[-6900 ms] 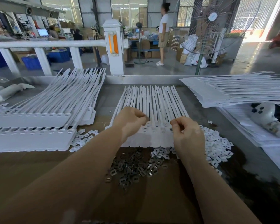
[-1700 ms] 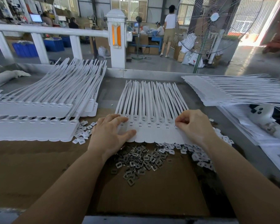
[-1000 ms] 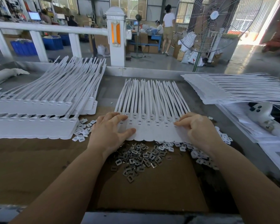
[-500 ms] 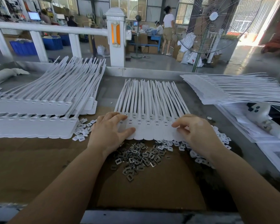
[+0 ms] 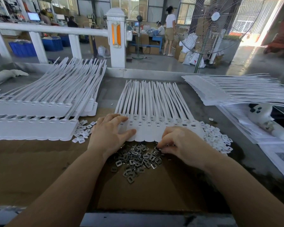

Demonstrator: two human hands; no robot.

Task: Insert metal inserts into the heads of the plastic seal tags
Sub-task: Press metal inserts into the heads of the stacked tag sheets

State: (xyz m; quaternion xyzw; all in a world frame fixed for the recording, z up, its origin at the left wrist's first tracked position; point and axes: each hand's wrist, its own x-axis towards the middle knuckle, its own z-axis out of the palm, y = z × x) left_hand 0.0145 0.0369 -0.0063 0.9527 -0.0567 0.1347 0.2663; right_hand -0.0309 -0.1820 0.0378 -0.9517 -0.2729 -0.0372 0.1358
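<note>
1. The right hand (image 5: pixel 184 143) has curled fingertips down in the pile of metal inserts (image 5: pixel 138 158); if it pinches one, I cannot tell.
2. The left hand (image 5: pixel 110 135) lies flat, fingers straight, on the seal tags (image 5: pixel 154 118).
3. White plastic caps (image 5: pixel 218 138) lie right of the tags.

The left hand (image 5: pixel 111 136) lies flat on the white plastic seal tags (image 5: pixel 154 115); the right hand (image 5: pixel 181 142) picks among grey metal inserts (image 5: pixel 136 159).

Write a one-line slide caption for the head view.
Left hand steadies the seal tag strip while right hand picks from the metal inserts.
</note>
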